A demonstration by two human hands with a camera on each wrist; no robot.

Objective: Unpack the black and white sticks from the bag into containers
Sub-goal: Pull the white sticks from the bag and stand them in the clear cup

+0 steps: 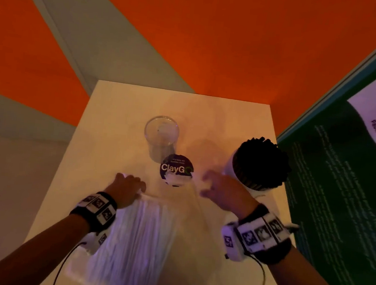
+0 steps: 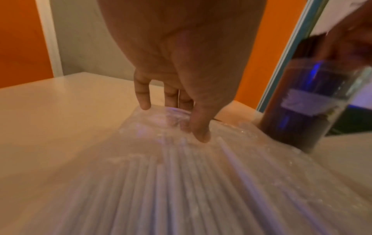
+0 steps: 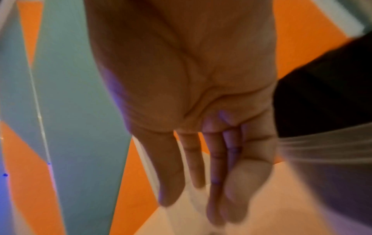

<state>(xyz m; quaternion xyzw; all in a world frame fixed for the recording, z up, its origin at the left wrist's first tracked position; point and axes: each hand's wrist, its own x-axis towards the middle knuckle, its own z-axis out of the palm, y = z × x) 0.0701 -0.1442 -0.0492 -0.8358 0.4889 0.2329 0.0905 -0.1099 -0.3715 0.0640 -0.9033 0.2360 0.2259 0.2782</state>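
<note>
Pinched, as far as the blur allowed, a fold of clear plastic between thumb and left fingers (image 2: 201, 130), at the far end of the bag (image 1: 164, 209). Kept the left hand (image 1: 127, 187) low, right on top of the bundle. Held nothing in the right hand (image 1: 226, 192): fingers (image 3: 171, 174) straight, slightly apart, hovering just past the bag's far right corner.

Found the white sticks (image 1: 131, 240) still inside the bag, lying flat on the worktop (image 1: 115, 124) and fanning out toward the near edge. Noted a round printed label (image 1: 176, 168) at the bag's far end. Beyond that, spotted an empty glass (image 1: 161, 135) standing upright, and to its right a cup (image 1: 256, 190) already packed with black sticks (image 1: 261, 161).

Judged the sticks light, thin, stiff and smooth, likely to slide and scatter once the film opens. Judged the film itself soft, slippery and easy to tear. Best to spread the bag's mouth with both hands, then grip the sticks as one bundle around the middle, not by loose ends. Judged the glass easy to tip, so worth steadying while loading.
</note>
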